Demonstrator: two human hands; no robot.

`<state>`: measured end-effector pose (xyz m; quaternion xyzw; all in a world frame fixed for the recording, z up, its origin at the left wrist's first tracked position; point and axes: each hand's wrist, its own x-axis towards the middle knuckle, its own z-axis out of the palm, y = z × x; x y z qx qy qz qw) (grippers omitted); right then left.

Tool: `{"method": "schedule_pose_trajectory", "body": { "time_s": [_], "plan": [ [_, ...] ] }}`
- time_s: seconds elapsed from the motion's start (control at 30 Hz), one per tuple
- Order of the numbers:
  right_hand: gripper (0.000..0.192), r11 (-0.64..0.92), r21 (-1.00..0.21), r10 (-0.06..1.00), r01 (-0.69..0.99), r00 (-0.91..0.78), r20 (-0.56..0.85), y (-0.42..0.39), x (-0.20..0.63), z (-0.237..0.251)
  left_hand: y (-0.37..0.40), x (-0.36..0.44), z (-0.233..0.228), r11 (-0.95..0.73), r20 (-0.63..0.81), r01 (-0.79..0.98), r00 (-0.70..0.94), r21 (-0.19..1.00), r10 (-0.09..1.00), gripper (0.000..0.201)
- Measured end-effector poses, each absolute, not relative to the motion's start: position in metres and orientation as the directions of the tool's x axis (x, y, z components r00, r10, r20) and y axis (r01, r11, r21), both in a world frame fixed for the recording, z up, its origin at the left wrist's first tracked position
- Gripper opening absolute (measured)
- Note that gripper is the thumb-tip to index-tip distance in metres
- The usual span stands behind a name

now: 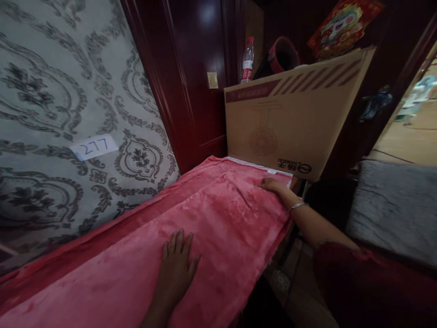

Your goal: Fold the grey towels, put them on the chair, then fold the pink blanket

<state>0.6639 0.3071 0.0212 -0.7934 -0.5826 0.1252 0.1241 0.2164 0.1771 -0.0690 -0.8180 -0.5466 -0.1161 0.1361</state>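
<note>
Head view: pink blanket [218, 228] is spread over the bed, along the patterned wall [68, 114]. Left hand [177, 266] is pressed flat, fingers spread, mid-blanket; right hand [273, 186] is laid flat at the far corner by the cardboard box [293, 118]. Nothing is gripped. Smoothing is best done outward, with palms kept flat.

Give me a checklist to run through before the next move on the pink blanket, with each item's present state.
1. Left hand flat on the pink blanket, fingers spread: ok.
2. Right hand on the blanket's far corner beside the cardboard box: ok.
3. Blanket free of creases: not ok, folds run along its middle.
4. Right edge hanging evenly over the side: cannot tell, too dark below.
5. Water bottle upright behind the box, away from both hands: ok.
</note>
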Motion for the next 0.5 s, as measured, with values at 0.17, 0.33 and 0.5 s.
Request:
{"method": "schedule_pose_trajectory", "body": {
  "time_s": [0.17, 0.33, 0.5],
  "plan": [
    [0.041, -0.269, -0.291, 0.954, 0.918, 0.296, 0.051, 0.283, 0.626, 0.052, 0.176, 0.218, -0.067, -0.365, 0.319, 0.928, 0.367, -0.070, 0.874, 0.056],
    [0.029, 0.196, -0.094, 0.903, 0.976, -0.142, 0.406, 0.202, 0.528, 0.058, 0.173, 0.221, -0.060, -0.345, 0.280, 0.937, 0.348, -0.060, 0.895, 0.056],
    [0.041, 0.634, -0.167, 0.772, 0.755, -0.608, 0.184, 0.104, 0.456, 0.024, 0.167, 0.227, -0.052, -0.326, 0.238, 0.943, 0.331, -0.060, 0.913, 0.059]
  ]
}}
